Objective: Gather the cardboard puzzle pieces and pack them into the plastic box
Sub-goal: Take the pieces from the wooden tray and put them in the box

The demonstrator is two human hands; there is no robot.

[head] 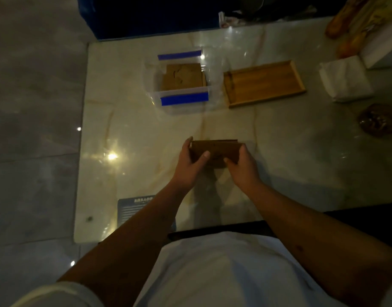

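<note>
A stack of brown cardboard puzzle pieces is held between both hands over the middle of the marble table. My left hand grips its left end, thumb on top. My right hand grips its right end. Farther back stands the clear plastic box with blue latches on its near and far sides. Several brown cardboard pieces lie flat inside the box.
A shallow wooden tray sits to the right of the box. Folded white paper and a dark round object lie at the right edge. A blue card rests near the front left. The table's left edge drops to a tiled floor.
</note>
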